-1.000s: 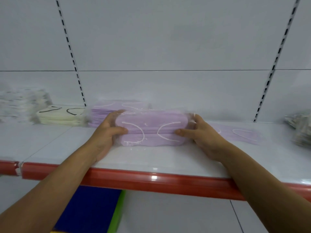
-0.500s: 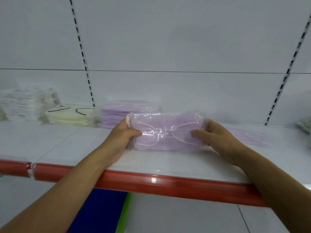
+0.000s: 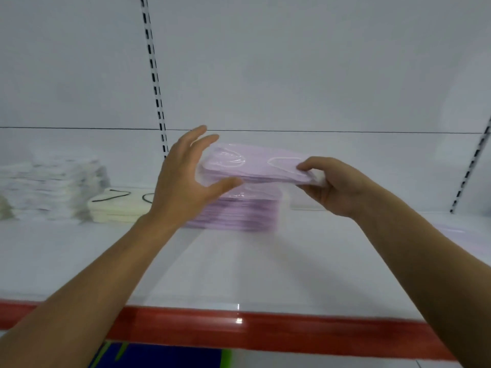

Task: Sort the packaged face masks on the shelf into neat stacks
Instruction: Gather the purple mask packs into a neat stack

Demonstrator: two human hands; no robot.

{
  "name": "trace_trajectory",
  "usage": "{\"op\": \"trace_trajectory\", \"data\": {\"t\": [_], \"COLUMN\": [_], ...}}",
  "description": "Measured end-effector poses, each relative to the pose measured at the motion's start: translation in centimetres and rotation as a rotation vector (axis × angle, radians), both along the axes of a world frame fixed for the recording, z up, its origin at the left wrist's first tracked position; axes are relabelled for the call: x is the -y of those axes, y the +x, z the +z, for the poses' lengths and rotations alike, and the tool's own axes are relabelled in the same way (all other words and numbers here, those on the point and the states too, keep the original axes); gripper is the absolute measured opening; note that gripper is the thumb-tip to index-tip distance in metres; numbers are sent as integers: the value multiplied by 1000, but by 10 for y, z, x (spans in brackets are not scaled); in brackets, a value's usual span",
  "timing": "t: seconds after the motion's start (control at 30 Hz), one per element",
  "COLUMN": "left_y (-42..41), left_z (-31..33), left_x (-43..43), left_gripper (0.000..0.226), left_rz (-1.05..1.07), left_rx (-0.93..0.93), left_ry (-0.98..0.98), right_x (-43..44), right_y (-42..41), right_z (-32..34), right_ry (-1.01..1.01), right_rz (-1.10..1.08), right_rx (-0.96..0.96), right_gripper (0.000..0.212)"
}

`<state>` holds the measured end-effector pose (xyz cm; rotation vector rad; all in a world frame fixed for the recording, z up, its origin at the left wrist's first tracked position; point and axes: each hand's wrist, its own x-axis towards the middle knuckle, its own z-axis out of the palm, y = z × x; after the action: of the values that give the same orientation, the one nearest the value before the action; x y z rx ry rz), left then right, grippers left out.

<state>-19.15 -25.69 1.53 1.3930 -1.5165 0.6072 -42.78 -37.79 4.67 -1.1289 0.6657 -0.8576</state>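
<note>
Head view: our right hand (image 3: 337, 185) pinches the lilac mask packet (image 3: 255, 166) at its right end, above the lilac stack (image 3: 236, 213). Our left hand (image 3: 183, 181) is spread open beside the packet's left end. Both stand on the white shelf (image 3: 239, 274).

White shelf (image 3: 239, 274) with a red front edge carries a purple mask stack (image 3: 239, 213), cream masks (image 3: 119, 208) and white packs (image 3: 53, 187) at left.

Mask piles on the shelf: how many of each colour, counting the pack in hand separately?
Purple stack: 1
Cream stack: 1
White stack: 1
Purple pack, pinched by right hand: 1
Total: 4
</note>
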Motion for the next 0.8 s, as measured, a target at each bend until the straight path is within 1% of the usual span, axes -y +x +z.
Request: {"op": "trace_trajectory", "data": {"t": [0.07,0.17,0.2,0.27,0.33,0.37,0.43,0.57,0.73,0.8], "left_y": [23,41,44,50,55,56,58,59,58,58], "left_z": [1,-1,-3,-10,-19,-22,-25,-24,-26,-26], "left_x": [12,31,35,41,45,46,47,50,51,49], "left_gripper": [86,86,87,87,85,83,79,80,74,75], "left_rz": [38,58,61,56,28,8,-23,-66,-54,-36], "left_rx": [170,316,317,279,249,214,135,95,121,135], "left_ry": [70,195,258,353,363,364,365,383,377,371], "right_x": [4,8,10,14,19,21,24,26,30,30], "right_y": [21,45,49,51,45,42,39,40,41,41], "right_z": [1,-2,-3,-9,-19,-25,-36,-44,-50,-51], "right_ry": [29,17,-1,-91,-252,-311,-353,-315,-277,-263], "right_rz": [9,18,8,-68,-196,-245,-260,-201,-190,-189], "right_rx": [-3,-73,-101,-226,-428,-474,-489,-475,-464,-456], "right_gripper": [18,11,10,19,32,35,35,32,32,32]}}
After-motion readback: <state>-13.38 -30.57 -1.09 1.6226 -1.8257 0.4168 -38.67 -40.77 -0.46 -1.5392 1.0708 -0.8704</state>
